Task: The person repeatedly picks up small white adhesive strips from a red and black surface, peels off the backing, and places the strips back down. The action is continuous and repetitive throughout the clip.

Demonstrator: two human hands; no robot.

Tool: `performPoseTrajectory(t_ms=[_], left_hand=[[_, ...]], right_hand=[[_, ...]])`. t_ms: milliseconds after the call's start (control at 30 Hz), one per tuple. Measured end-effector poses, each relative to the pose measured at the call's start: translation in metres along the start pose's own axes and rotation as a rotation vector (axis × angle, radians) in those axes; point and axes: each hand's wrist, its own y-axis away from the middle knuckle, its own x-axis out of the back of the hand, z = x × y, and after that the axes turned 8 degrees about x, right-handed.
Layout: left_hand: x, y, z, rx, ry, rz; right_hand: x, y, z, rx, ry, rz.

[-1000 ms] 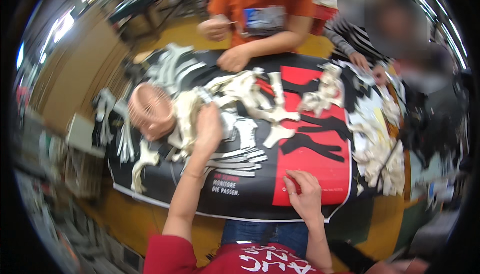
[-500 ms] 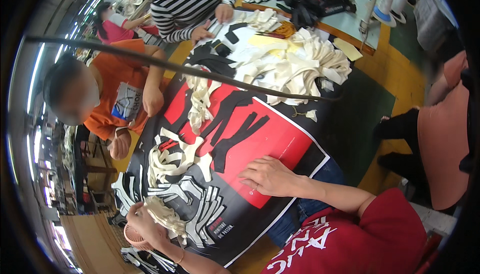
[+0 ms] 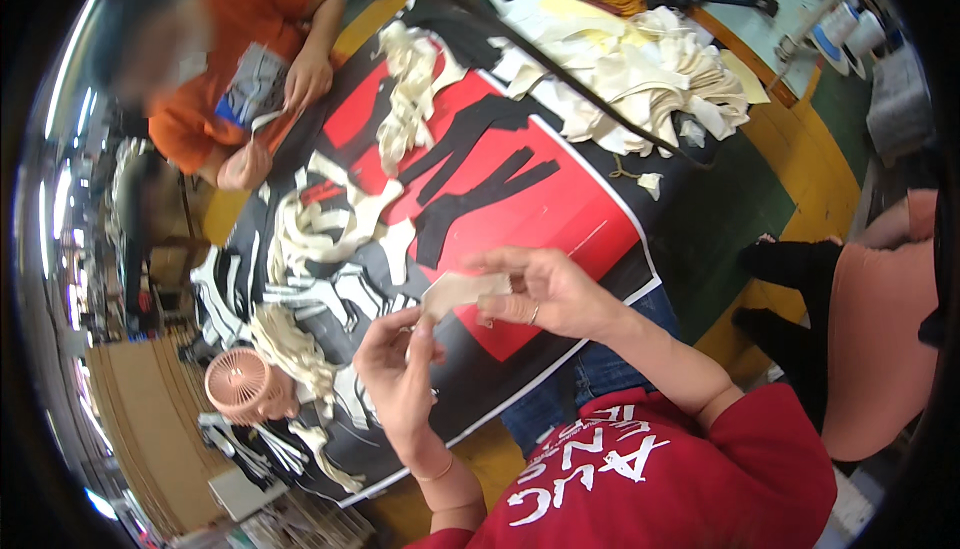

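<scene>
Between my two hands, above the table's near part, is a small cream fabric piece [image 3: 462,292]. My left hand [image 3: 400,364] pinches its left end, and my right hand [image 3: 545,294] has closed on the right end. Just beyond them, forked black fabric pieces [image 3: 468,204] lie on the red and black printed sheet [image 3: 575,219]. To the left of these are a loose heap of cream fabric pieces [image 3: 315,229] and several black-and-white cut strips [image 3: 345,294]. A stack of cream pieces [image 3: 290,349] rests near my left hand.
A pink fan [image 3: 240,387] stands at the table's left edge. Far right, a large pile of cream fabric [image 3: 650,89] covers the tabletop. Across from me, a person in orange [image 3: 270,49] handles a thin pale strip. A dark cable [image 3: 570,79] crosses the view. Someone stands at right.
My left hand has come from the cream stack toward the middle, and my right hand has lifted off the sheet. Both now hold a cream fabric piece. The view has shifted.
</scene>
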Motion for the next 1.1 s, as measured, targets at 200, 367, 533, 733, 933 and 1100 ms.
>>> performPoseTrajectory(t_ms=[200,367,533,733,933,1100], left_hand=[[-0.027,0.003,-0.021,-0.448,-0.656,0.359],[-0.041,0.023,-0.033,-0.345,-0.284,0.127],[-0.049,0.023,-0.045,-0.084,0.127,-0.006],[-0.044,0.025,-0.052,0.055,0.396,-0.102],[-0.039,0.025,-0.054,0.084,0.398,-0.13],[-0.038,0.027,-0.052,0.067,0.329,-0.121]], right_hand=[[0.001,0.012,0.008,-0.034,0.211,0.205],[-0.002,0.015,0.014,0.007,0.368,0.174],[-0.011,0.023,0.002,0.142,0.436,-0.029],[-0.019,0.026,-0.005,0.128,0.682,-0.109],[-0.023,0.028,-0.007,0.086,0.764,-0.108],[-0.027,0.029,-0.012,0.127,0.957,-0.145]])
